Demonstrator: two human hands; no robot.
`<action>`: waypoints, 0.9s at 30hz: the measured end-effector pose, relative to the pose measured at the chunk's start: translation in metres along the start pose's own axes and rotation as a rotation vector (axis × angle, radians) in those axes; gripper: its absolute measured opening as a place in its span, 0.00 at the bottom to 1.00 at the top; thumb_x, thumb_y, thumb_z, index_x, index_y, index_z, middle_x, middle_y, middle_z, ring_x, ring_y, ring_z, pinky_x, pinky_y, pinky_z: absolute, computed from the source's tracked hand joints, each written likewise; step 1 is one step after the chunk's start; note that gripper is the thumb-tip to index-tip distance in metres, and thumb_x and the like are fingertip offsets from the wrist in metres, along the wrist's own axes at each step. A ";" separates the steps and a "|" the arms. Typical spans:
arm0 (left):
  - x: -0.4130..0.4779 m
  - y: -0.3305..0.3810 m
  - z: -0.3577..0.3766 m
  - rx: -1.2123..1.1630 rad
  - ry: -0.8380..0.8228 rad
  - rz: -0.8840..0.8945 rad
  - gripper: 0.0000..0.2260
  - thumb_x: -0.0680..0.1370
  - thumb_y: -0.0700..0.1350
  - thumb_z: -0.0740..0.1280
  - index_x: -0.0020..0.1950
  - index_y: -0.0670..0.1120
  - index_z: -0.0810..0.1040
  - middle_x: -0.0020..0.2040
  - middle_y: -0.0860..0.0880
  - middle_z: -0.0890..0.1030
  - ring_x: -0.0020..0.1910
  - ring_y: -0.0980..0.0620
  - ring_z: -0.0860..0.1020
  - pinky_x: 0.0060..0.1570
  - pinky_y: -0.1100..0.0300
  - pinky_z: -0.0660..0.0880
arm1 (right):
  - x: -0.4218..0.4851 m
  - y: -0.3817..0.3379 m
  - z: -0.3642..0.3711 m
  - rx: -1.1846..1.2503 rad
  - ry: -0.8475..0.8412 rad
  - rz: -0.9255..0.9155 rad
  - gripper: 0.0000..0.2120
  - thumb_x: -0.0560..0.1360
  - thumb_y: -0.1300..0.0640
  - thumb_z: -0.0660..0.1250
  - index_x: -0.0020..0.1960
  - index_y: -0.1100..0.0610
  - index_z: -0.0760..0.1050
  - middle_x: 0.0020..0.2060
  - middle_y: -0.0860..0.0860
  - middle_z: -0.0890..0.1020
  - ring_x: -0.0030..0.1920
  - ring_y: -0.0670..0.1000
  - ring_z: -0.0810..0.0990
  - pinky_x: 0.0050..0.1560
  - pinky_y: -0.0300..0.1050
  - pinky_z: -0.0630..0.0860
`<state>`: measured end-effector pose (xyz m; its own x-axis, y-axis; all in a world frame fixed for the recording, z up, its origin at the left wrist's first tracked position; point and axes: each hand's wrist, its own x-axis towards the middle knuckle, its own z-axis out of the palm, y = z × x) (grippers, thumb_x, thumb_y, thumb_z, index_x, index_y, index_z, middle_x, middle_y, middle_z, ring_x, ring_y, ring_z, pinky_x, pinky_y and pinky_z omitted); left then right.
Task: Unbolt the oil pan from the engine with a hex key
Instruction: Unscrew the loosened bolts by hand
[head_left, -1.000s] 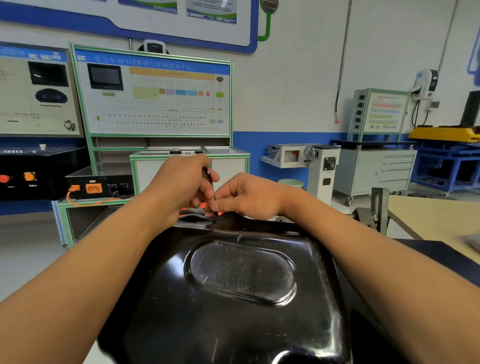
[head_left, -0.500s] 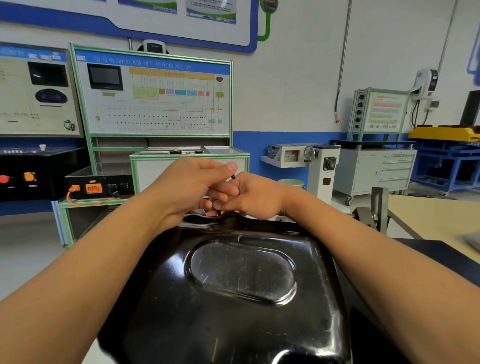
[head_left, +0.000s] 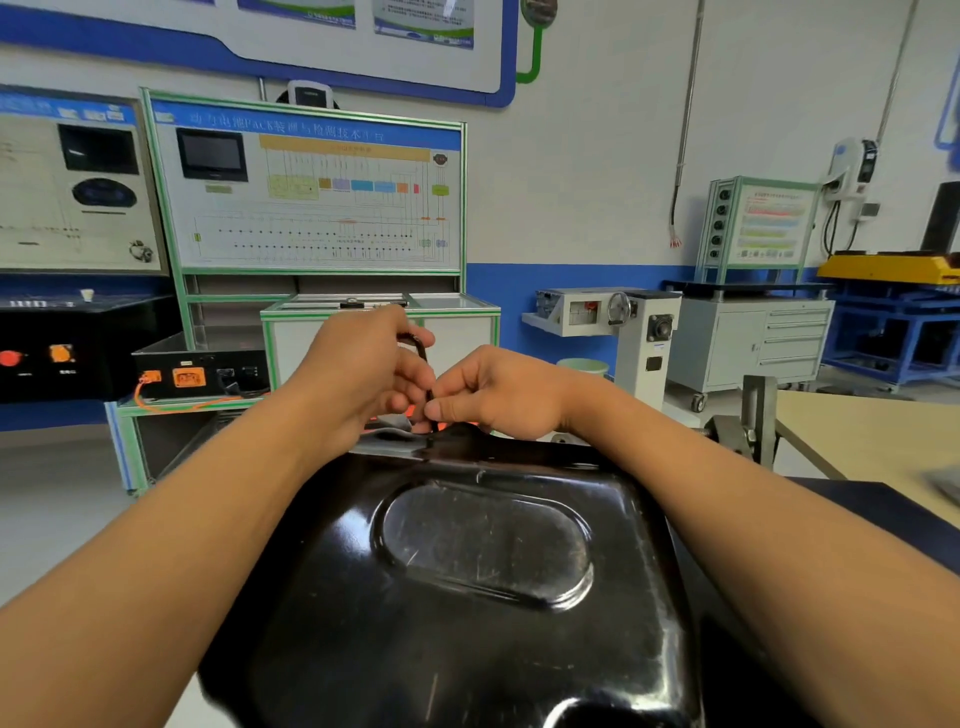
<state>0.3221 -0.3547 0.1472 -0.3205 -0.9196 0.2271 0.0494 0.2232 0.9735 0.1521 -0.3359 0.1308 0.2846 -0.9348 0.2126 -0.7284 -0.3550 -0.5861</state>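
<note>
Leverage is taken at the bend of the black L-shaped steel hex key, gripped by the left hand. The upright shaft is pinched by the right hand, evidently to steady its tip at the far flange of the glossy black pressed-steel oil pan.

I see the pan in glossy black with pale scuffs, and the key is black as well. Behind them, the board is white in a green frame, with a blue header, a yellow bar and a row of small coloured blocks. The wall is white over a blue band. The cable is orange, the table beige.
</note>
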 end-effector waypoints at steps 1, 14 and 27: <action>-0.002 0.001 -0.001 -0.073 -0.044 -0.028 0.12 0.81 0.41 0.56 0.48 0.40 0.79 0.25 0.44 0.78 0.21 0.52 0.73 0.21 0.65 0.68 | 0.000 0.001 0.000 0.003 0.003 -0.001 0.09 0.81 0.59 0.67 0.56 0.60 0.85 0.51 0.55 0.87 0.38 0.37 0.76 0.41 0.27 0.71; -0.004 -0.001 -0.004 -0.065 -0.365 -0.041 0.07 0.78 0.45 0.68 0.53 0.45 0.82 0.43 0.44 0.86 0.34 0.54 0.80 0.34 0.62 0.76 | -0.002 0.000 -0.001 -0.030 0.015 -0.008 0.17 0.80 0.59 0.70 0.35 0.44 0.80 0.24 0.40 0.77 0.29 0.40 0.73 0.37 0.30 0.70; 0.002 -0.005 0.006 0.334 0.087 0.207 0.19 0.79 0.56 0.68 0.36 0.43 0.77 0.19 0.51 0.73 0.17 0.58 0.68 0.24 0.64 0.65 | -0.002 -0.004 0.000 -0.019 0.010 0.014 0.11 0.79 0.56 0.70 0.55 0.63 0.84 0.49 0.66 0.84 0.41 0.50 0.75 0.46 0.41 0.72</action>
<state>0.3154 -0.3557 0.1425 -0.2538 -0.8650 0.4329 -0.2099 0.4861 0.8483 0.1539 -0.3327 0.1329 0.2686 -0.9395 0.2125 -0.7438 -0.3424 -0.5740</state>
